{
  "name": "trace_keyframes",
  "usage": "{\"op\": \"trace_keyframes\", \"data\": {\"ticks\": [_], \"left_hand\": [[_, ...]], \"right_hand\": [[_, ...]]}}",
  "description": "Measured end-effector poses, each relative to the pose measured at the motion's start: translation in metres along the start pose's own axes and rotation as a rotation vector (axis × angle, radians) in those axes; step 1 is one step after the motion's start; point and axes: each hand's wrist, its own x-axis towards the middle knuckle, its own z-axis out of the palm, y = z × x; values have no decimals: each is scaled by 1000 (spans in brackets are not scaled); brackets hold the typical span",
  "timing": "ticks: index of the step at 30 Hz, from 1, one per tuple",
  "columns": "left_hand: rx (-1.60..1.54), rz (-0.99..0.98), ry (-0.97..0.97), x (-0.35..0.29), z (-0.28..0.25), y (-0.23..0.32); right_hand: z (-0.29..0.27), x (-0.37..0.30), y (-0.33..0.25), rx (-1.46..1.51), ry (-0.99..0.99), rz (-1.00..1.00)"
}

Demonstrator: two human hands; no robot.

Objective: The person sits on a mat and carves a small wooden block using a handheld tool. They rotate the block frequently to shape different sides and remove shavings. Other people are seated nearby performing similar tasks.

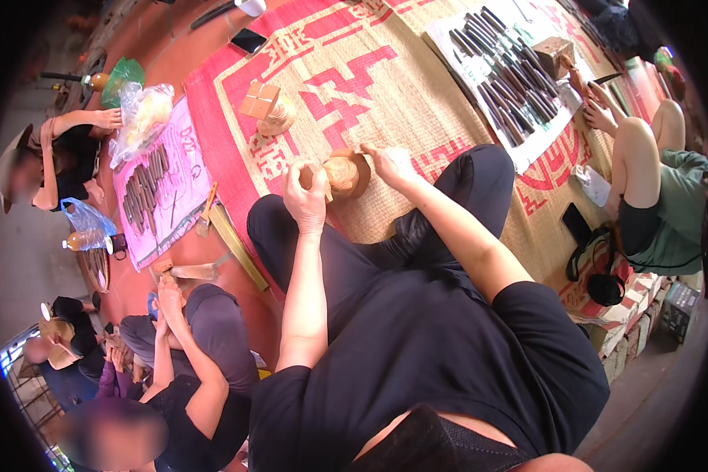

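Note:
A round carved piece of pale wood (341, 175) with a darker brown edge is in front of my crossed legs, just above the woven mat. My left hand (305, 193) is closed with curled fingers on its left side. On its upper right edge, the fingers of my right hand (391, 167) pinch the wood. Farther off to the left stands a second carved wooden piece (277, 119) with a square block-like part (259, 100) at its top. The carving's fine detail is too blurred to make out.
Many dark carving tools lie on a white sheet (511, 153) to the right, and more tools (145, 189) on a pink sheet at left. A phone (248, 40) rests at the mat's far edge. Co-workers sit on both sides; one holds a wooden piece (164, 267) near my left.

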Motion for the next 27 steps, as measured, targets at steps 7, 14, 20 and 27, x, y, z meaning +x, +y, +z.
{"op": "trace_keyframes", "data": {"ticks": [7,14,20,27], "left_hand": [[-25,54,6,5,1,6],[35,47,14,1,0,4],[-8,65,11,3,-2,5],[11,65,8,2,3,9]], "right_hand": [[27,24,33,-217,-16,-42],[7,14,-17,-177,83,-172],[16,36,31,-177,-23,-138],[25,26,-11,-243,-11,-204]]}}
